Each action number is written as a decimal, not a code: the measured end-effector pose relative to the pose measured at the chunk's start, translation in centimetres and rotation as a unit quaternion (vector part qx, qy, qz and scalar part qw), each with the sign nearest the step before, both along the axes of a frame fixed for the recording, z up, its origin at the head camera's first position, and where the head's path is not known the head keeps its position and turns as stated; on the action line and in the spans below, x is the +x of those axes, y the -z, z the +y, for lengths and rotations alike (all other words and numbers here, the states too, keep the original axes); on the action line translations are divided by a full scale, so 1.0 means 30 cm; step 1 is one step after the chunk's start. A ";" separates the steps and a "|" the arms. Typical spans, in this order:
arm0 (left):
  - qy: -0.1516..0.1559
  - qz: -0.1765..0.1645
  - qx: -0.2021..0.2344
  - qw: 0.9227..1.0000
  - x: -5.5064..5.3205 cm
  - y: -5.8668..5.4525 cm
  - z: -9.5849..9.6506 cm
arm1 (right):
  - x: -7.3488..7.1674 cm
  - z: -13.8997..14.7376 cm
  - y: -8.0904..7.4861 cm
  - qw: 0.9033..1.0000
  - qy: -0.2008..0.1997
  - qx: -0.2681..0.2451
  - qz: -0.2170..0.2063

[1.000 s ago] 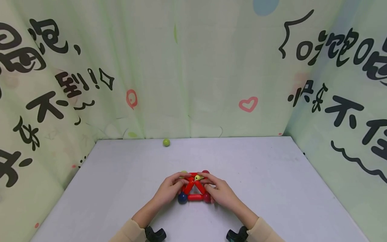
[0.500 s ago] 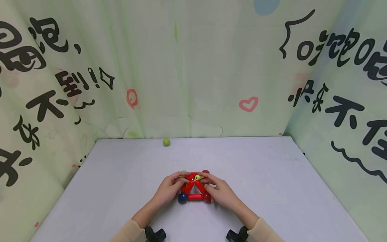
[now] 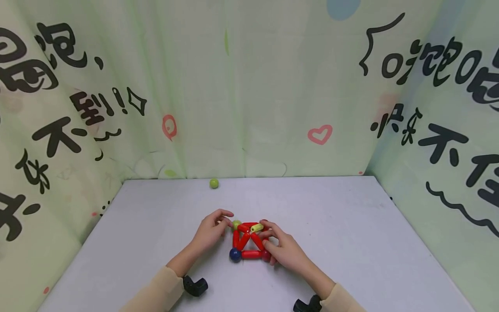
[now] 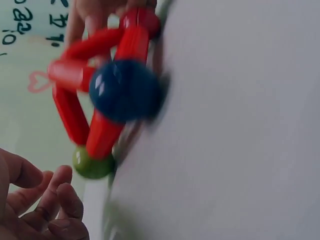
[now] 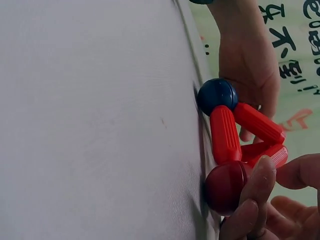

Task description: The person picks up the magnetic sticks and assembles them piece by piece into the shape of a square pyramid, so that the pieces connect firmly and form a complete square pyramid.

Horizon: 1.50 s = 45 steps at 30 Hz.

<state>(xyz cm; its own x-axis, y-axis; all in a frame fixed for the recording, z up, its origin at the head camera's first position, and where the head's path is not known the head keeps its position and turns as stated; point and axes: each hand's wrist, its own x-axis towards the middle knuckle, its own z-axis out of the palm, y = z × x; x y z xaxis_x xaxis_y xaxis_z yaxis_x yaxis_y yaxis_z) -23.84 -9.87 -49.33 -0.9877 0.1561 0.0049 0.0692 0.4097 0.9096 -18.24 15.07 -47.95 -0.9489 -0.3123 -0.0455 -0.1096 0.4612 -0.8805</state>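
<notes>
A magnetic stick-and-ball frame stands on the table, with red sticks point(image 3: 252, 255) leaning together to a peak. A blue ball point(image 3: 235, 255) marks its near left corner, a green ball point(image 3: 236, 224) the far left one, and a dark red ball point(image 5: 226, 187) the near right. One yellow-green stick point(image 3: 257, 227) sits at the peak. My left hand point(image 3: 210, 230) is beside the green ball, apart from it in the left wrist view, fingers loosely bent and holding nothing. On the frame's right side, my right hand point(image 3: 283, 249) grips it near the dark red ball, hiding part of that side.
A loose green ball point(image 3: 214, 183) lies near the back edge of the white table point(image 3: 319, 208). Printed curtains point(image 3: 273, 86) stand behind the table and along both sides.
My left hand has let go of the frame and moved a little left and away, uncovering the green ball and left sticks. The right hand and the frame have barely moved.
</notes>
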 end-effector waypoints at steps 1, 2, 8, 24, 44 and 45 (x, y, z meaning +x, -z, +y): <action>-0.008 0.005 -0.014 1.000 -0.020 -0.001 -0.006 | 0.000 0.000 0.001 1.000 0.001 0.002 -0.001; -0.015 0.010 -0.032 0.999 -0.045 -0.003 -0.014 | 0.000 0.000 0.004 1.000 0.001 0.004 -0.002; -0.049 0.042 -0.143 0.988 -0.189 -0.022 -0.054 | 0.003 0.002 0.021 1.000 0.003 0.011 -0.015; 0.010 0.147 -0.351 0.925 -0.385 -0.049 -0.086 | -0.007 0.011 0.014 0.999 -0.018 0.014 -0.029; 0.049 0.109 -0.320 0.940 -0.303 0.002 -0.049 | -0.005 0.003 0.012 0.999 -0.004 0.023 -0.032; 0.050 0.110 -0.317 0.941 -0.293 0.000 -0.043 | -0.004 0.003 0.012 0.999 -0.004 0.023 -0.032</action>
<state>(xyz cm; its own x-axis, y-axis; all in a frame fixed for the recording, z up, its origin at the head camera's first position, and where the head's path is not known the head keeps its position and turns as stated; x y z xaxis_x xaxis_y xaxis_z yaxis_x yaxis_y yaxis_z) -32.63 -11.15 -49.35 -0.9541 0.2883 0.0816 0.2938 0.8468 0.4435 -18.37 15.16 -48.31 -0.9411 -0.3159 -0.1208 -0.0576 0.5015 -0.8633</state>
